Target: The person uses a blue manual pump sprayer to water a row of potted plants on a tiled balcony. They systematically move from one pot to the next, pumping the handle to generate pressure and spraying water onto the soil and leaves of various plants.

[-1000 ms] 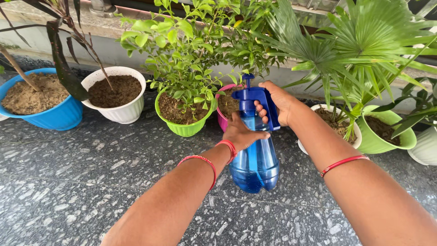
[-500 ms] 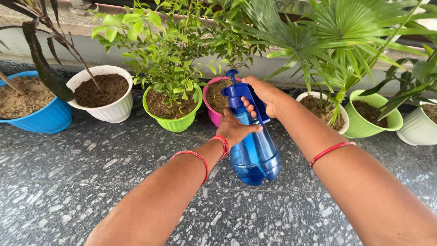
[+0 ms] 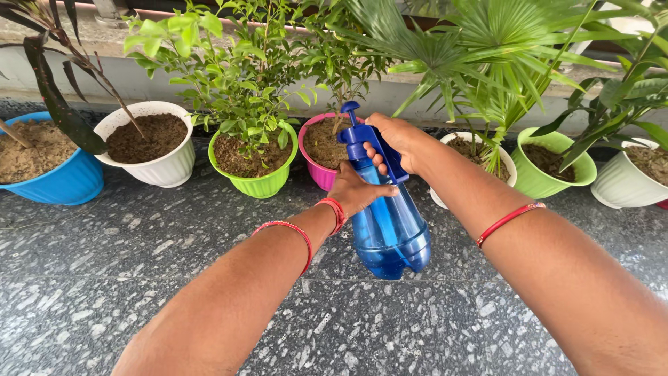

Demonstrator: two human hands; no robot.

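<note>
A clear blue spray bottle (image 3: 388,233) with a dark blue pump head hangs tilted above the floor, its nozzle toward the pots. My right hand (image 3: 400,143) grips the pump handle, fingers wrapped around it. My left hand (image 3: 355,191) presses against the bottle's neck and shoulder from the left. Just beyond the nozzle stands a pink pot (image 3: 314,170) with a thin leafy plant. To its left sits a light green pot (image 3: 256,184) with a bushy shrub.
Along the wall stand a blue pot (image 3: 56,184), a white pot (image 3: 156,167), a white pot (image 3: 440,198) with a palm, a green pot (image 3: 546,181) and a pale pot (image 3: 623,184). Speckled grey stone floor (image 3: 139,278) lies in front.
The view has shifted right, so the pots sit further left in frame. Bottle and both hands have moved a little left and nearer the pink pot, the grip unchanged.
</note>
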